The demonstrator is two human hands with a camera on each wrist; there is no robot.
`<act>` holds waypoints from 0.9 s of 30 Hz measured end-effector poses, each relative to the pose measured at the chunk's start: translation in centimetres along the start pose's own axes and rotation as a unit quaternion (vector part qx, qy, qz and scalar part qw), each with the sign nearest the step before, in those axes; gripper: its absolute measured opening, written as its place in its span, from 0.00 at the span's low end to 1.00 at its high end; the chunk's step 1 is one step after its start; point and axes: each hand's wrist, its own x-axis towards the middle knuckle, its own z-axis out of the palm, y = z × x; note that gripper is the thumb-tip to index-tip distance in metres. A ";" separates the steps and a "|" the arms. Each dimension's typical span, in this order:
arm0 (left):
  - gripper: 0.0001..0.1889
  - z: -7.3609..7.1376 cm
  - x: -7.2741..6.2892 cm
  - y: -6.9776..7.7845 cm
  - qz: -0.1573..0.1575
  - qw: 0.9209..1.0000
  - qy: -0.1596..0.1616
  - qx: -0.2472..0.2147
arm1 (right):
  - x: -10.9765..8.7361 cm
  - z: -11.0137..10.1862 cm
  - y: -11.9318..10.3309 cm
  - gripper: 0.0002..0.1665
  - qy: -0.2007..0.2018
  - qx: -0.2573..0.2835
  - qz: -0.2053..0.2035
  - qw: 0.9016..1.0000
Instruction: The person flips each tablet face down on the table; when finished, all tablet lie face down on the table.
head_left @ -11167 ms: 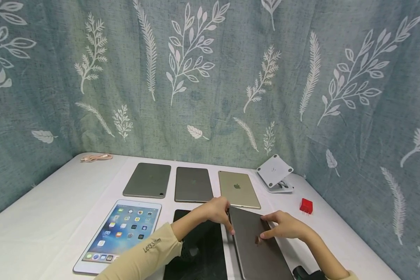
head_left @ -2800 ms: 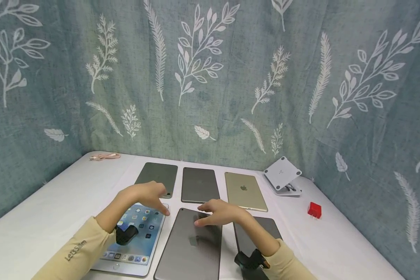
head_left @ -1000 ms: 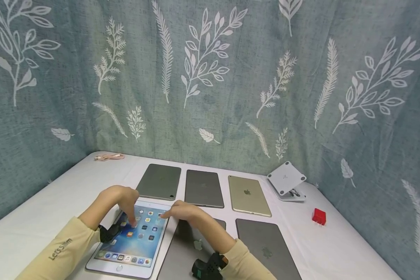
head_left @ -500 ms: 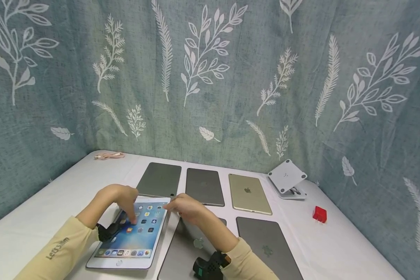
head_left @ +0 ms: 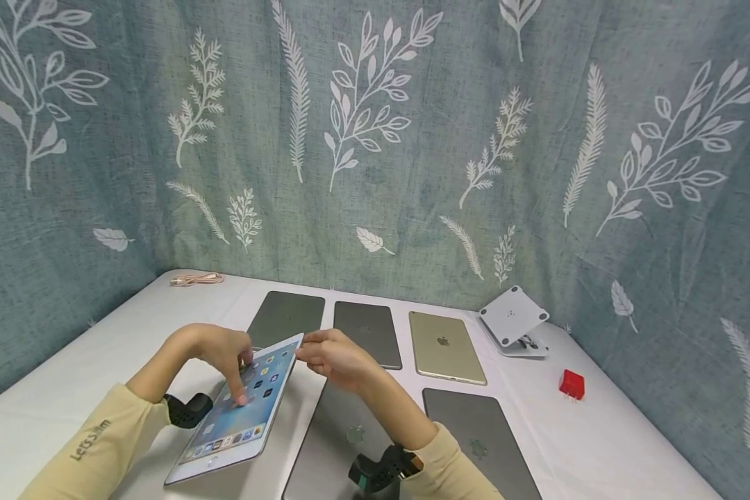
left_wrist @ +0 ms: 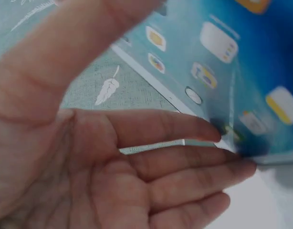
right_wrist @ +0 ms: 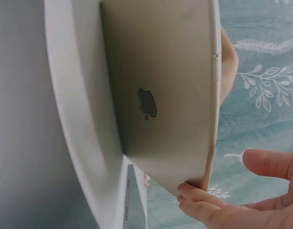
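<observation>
A white-framed tablet (head_left: 244,410) with its lit screen full of app icons is tilted, right side raised off the table. My left hand (head_left: 221,354) is at its upper left, thumb on the glass. In the left wrist view the left fingers (left_wrist: 180,171) stretch out straight, their tips overlapping the screen's edge. At the raised top right corner is my right hand (head_left: 337,357). The right wrist view shows its fingertips (right_wrist: 199,195) against the tablet's gold back (right_wrist: 170,71), which bears an apple logo. The right thumb (right_wrist: 266,162) stands apart from it.
Face-down tablets lie around: two grey ones in front, a grey tablet (head_left: 344,444) and another (head_left: 475,437); behind, a dark green (head_left: 287,316), a dark grey (head_left: 365,330) and a gold tablet (head_left: 446,347). A metal stand (head_left: 512,319), red charger (head_left: 571,384) and coiled cable (head_left: 196,279) lie farther out.
The white-framed tablet has gone from flat to tilted, its right side lifted by my right hand. Earlier, the middle front tablet lay black screen up; now its back shows.
</observation>
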 end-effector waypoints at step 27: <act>0.40 0.3 1.3 -0.2 0.117 0.975 -0.058 -0.177 | -1.7 0.1 -1.9 0.35 -0.044 -0.042 -0.097 0.993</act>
